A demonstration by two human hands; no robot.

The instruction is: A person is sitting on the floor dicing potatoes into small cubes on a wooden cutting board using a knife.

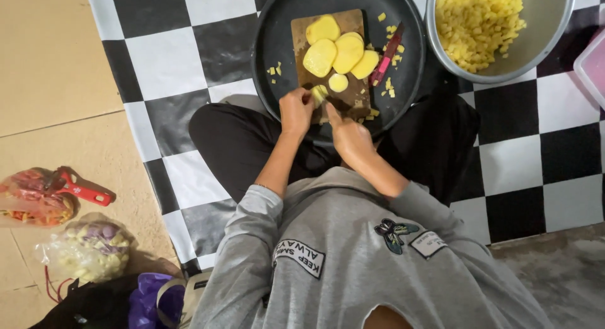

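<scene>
I sit cross-legged on a checkered mat with a round black tray [277, 26] in front of my knees. A small wooden cutting board [299, 26] lies in the tray with several peeled yellow potato slices [337, 51] on it. My left hand [295, 109] pins a small potato piece [319, 92] to the board's near end. My right hand [350, 137] grips a dark knife [336, 104] whose blade rests against that piece. Small yellow cubes [391, 86] lie scattered in the tray.
A red-handled tool [387, 54] lies in the tray right of the board. A metal bowl [548, 26] of diced potato stands at the upper right, a pink container [592, 67] beside it. Plastic bags [91, 247] and a red peeler [82, 189] lie on the floor at left.
</scene>
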